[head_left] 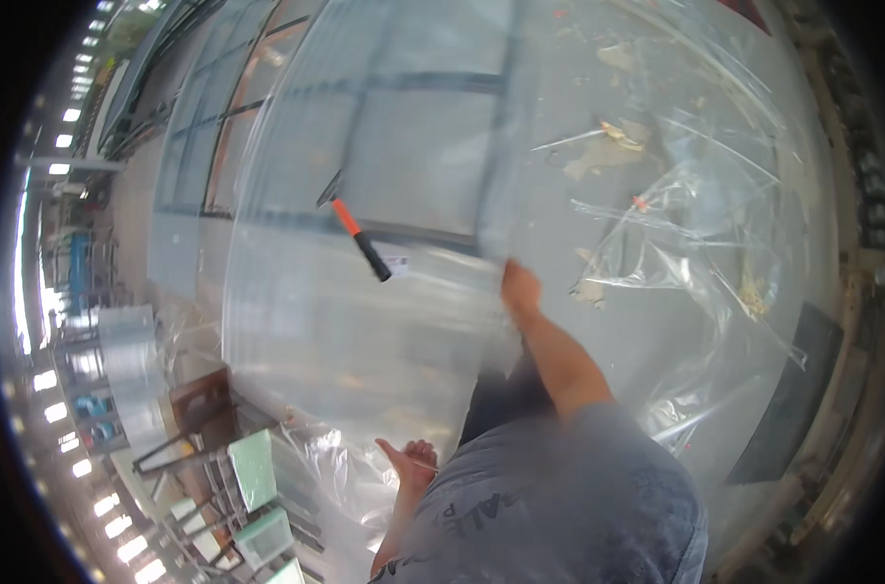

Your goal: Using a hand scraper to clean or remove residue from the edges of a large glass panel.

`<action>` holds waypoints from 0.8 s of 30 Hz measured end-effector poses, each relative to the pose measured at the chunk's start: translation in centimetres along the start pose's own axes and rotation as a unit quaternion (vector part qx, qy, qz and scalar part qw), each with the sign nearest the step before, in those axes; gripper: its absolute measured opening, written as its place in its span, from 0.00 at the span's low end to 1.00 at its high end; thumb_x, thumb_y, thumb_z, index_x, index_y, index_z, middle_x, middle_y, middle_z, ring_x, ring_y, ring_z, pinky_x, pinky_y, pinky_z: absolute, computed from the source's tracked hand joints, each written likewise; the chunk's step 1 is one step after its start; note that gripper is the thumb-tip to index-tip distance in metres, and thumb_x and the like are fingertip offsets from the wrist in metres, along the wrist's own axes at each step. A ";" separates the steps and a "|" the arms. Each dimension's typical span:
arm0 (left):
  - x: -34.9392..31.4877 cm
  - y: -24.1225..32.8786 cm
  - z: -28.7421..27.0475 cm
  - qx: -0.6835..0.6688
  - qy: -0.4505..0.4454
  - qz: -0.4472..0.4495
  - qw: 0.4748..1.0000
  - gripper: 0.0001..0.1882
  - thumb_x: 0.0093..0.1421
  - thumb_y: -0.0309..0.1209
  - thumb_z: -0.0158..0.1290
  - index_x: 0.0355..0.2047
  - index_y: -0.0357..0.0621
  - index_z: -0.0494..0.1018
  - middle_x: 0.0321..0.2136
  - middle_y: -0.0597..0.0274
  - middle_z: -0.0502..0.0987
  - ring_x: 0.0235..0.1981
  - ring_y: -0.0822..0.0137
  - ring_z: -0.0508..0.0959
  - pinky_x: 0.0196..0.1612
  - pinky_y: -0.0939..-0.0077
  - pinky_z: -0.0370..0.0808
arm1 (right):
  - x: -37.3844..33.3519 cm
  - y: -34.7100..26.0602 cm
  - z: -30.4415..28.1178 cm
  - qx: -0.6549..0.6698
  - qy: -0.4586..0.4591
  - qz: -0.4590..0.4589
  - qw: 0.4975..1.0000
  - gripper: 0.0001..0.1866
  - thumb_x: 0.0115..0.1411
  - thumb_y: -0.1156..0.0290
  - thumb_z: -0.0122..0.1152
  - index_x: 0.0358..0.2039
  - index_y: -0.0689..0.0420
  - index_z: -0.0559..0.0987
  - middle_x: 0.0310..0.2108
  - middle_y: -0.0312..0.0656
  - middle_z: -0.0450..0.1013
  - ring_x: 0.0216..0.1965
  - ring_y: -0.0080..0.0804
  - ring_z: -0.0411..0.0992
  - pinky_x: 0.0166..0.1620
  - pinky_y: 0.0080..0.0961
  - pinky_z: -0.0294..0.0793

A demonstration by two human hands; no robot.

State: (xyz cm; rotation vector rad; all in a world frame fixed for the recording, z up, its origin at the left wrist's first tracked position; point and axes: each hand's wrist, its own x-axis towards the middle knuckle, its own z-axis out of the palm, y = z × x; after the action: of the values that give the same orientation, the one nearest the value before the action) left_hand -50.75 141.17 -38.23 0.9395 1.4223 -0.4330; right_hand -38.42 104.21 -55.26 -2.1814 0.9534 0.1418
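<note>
A large clear plastic sheet (365,321) is spread out in front of me over the grey floor. My right hand (520,288) reaches forward and is closed on the sheet's right edge. My left hand (413,461) is low by the sheet's near edge, thumb stuck out and fingers half curled; whether it grips the film is unclear. A tool with an orange and black handle (361,240) lies beyond the sheet's middle, seen through or on the plastic.
Crumpled clear film (686,273) lies in a heap to the right, with scraps on the floor behind it. A dark mat (793,389) sits at the far right. Green-topped stools (253,467) and metal frames stand at the lower left.
</note>
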 end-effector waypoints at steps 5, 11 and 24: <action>-0.8 0.1 4.0 -0.039 -0.061 0.021 0.997 0.43 0.50 0.83 0.36 0.14 0.53 0.52 0.12 0.65 0.54 0.15 0.64 0.57 0.18 0.71 0.49 | -3.2 2.4 6.5 0.029 0.070 -0.120 0.990 0.19 0.64 0.60 0.51 0.51 0.54 0.78 0.37 0.50 0.80 0.42 0.49 0.78 0.46 0.41 0.76; -1.2 -0.5 0.1 -0.045 -0.038 -0.026 0.998 0.44 0.47 0.84 0.37 0.11 0.55 0.46 0.10 0.67 0.50 0.13 0.64 0.55 0.17 0.69 0.46 | -0.1 6.1 8.0 0.065 -0.062 -0.035 0.995 0.20 0.62 0.61 0.55 0.52 0.55 0.79 0.46 0.47 0.79 0.46 0.41 0.78 0.46 0.36 0.76; 0.7 0.9 0.4 -0.036 -0.092 0.009 0.995 0.43 0.48 0.84 0.37 0.10 0.56 0.43 0.09 0.68 0.48 0.12 0.65 0.53 0.16 0.72 0.47 | -5.5 2.7 5.6 0.065 -0.013 -0.179 0.982 0.22 0.60 0.66 0.60 0.53 0.61 0.77 0.51 0.51 0.75 0.51 0.45 0.75 0.51 0.35 0.75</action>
State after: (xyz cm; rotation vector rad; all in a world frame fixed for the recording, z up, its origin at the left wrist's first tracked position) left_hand -49.70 141.61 -38.66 0.8322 1.2531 -0.4399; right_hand -43.13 109.96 -58.80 -2.1836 0.5258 -0.0636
